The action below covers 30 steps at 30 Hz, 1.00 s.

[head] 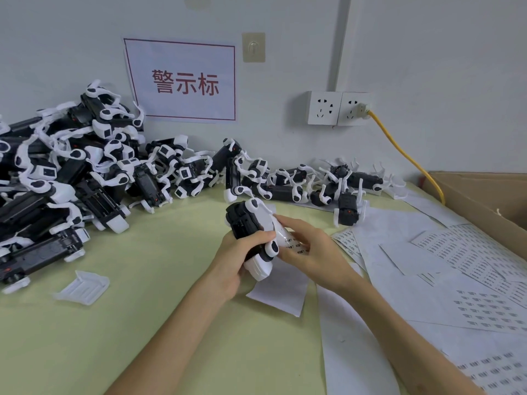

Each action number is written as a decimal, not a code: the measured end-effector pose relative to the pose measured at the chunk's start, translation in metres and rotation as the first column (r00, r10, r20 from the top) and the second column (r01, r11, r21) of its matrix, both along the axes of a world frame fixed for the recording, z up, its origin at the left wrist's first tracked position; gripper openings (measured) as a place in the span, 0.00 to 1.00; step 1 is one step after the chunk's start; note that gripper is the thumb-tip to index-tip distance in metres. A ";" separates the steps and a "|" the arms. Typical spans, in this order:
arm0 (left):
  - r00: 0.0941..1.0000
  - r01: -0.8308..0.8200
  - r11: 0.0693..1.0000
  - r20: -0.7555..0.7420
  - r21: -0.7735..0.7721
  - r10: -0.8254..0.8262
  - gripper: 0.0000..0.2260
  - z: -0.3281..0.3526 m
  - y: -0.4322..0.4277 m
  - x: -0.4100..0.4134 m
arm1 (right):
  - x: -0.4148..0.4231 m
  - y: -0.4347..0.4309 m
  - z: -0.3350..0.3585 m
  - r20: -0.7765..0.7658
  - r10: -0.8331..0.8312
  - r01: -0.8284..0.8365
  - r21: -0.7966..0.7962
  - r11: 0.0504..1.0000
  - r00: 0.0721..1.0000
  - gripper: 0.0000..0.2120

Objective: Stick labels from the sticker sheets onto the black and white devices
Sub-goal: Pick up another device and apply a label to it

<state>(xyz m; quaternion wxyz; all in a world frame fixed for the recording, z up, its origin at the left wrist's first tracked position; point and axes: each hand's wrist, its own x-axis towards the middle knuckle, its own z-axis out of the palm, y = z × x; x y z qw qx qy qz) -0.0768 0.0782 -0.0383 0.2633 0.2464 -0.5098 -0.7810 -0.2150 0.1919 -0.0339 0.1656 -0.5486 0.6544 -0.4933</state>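
My left hand [239, 260] grips a black and white device [251, 223] above the middle of the yellow-green table [137, 323]. My right hand [310, 252] holds a small piece of sticker sheet [293, 243] against the device's white side, fingers curled over it. Sticker sheets [462, 252] with rows of small printed labels lie spread on the right. A large heap of black and white devices [71, 172] fills the left side, and a looser row of devices [299, 183] lies along the wall.
A white plastic cover [82, 286] lies loose at the left. A blank backing sheet [282, 292] sits under my hands. A cardboard box [484, 201] stands at the right edge. Wall sockets [336, 108] with a yellow cable [407, 155] and a red-framed sign [182, 81] are behind.
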 end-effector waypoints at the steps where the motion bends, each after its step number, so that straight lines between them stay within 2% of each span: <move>1: 1.000 -0.005 1.000 0.008 0.009 0.005 0.11 -0.001 0.000 0.000 | 0.001 0.000 0.000 0.000 0.003 -0.003 -0.005 1.000 1.000 0.28; 7: 0.999 -0.028 0.999 0.030 -0.040 0.030 0.21 -0.003 0.004 -0.003 | 0.004 0.002 -0.001 -0.063 0.031 -0.032 -0.016 0.999 0.998 0.30; 10: 0.998 -0.056 0.998 0.029 -0.020 0.057 0.21 -0.004 0.007 -0.005 | 0.006 0.002 -0.002 -0.058 0.069 -0.066 0.053 0.996 0.996 0.32; 13: 0.997 -0.076 0.997 0.022 0.003 0.076 0.20 -0.004 0.008 -0.006 | 0.006 0.003 -0.003 -0.062 0.128 -0.118 0.143 0.983 0.990 0.39; 15: 0.997 -0.080 0.996 0.022 0.025 0.080 0.18 -0.004 0.008 -0.006 | 0.008 0.004 -0.002 0.021 0.178 -0.179 0.166 0.970 0.984 0.39; 18: 0.993 -0.108 0.994 0.042 0.027 0.107 0.16 -0.005 0.005 -0.004 | 0.009 0.004 0.000 0.184 0.196 -0.213 0.076 0.974 0.963 0.34; 21: 0.996 -0.094 0.991 0.014 0.099 0.093 0.10 -0.003 0.004 -0.003 | 0.007 -0.002 -0.005 0.141 0.104 -0.098 -0.047 0.994 0.985 0.18; 23: 0.996 -0.064 0.985 -0.044 0.163 0.073 0.05 0.000 0.005 -0.002 | 0.005 -0.005 -0.008 0.140 0.048 -0.036 -0.088 0.995 0.989 0.13; 25: 0.987 -0.073 0.977 -0.124 0.200 0.099 0.10 0.002 0.002 0.000 | 0.002 -0.007 -0.009 0.177 0.004 0.017 -0.114 0.993 0.984 0.11; 27: 0.972 -0.076 0.972 -0.199 0.221 0.122 0.08 0.006 -0.001 0.005 | -0.002 -0.008 -0.010 0.195 -0.056 0.084 -0.139 0.987 0.979 0.10; 30: 0.972 0.037 0.977 -0.233 0.209 0.012 0.13 0.011 -0.003 0.012 | -0.002 -0.009 -0.009 0.189 -0.138 0.169 -0.157 0.973 0.972 0.10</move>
